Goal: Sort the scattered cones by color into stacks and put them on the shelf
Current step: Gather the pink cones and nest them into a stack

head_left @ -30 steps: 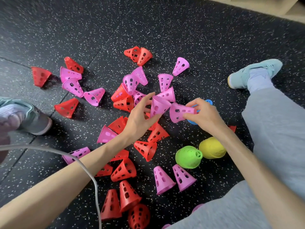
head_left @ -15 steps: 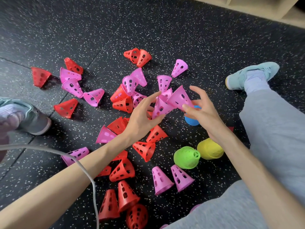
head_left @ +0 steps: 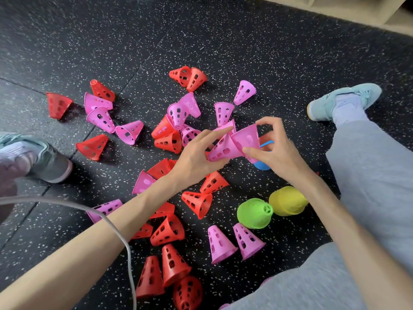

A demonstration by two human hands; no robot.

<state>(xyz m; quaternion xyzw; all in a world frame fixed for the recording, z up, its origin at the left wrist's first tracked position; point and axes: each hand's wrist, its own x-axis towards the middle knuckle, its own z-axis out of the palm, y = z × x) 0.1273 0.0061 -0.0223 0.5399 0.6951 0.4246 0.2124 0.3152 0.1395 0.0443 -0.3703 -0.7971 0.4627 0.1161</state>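
Observation:
Pink and red perforated cones lie scattered on the black speckled floor (head_left: 268, 52). My left hand (head_left: 196, 155) grips a pink cone (head_left: 220, 151) lying on its side, above the pile. My right hand (head_left: 274, 151) pinches a second pink cone (head_left: 247, 136) by its wide rim, its open end pressed over the tip of the first. Two upright pink cones (head_left: 221, 245) stand near my knee. Several red cones (head_left: 169, 265) cluster at the bottom middle. A green stack (head_left: 253, 212), a yellow stack (head_left: 287, 201) and a blue one (head_left: 262, 165), partly hidden by my right hand, lie to the right.
The pale wooden shelf (head_left: 357, 10) runs along the top right corner. My shoes rest at the left (head_left: 44, 157) and upper right (head_left: 335, 101), with my grey trouser leg (head_left: 368, 175) along the right. A grey cable (head_left: 100, 215) crosses my left forearm.
My right hand turned its pink cone from pointing sideways to mouth-first against the cone in my left hand, and the two cones have come together.

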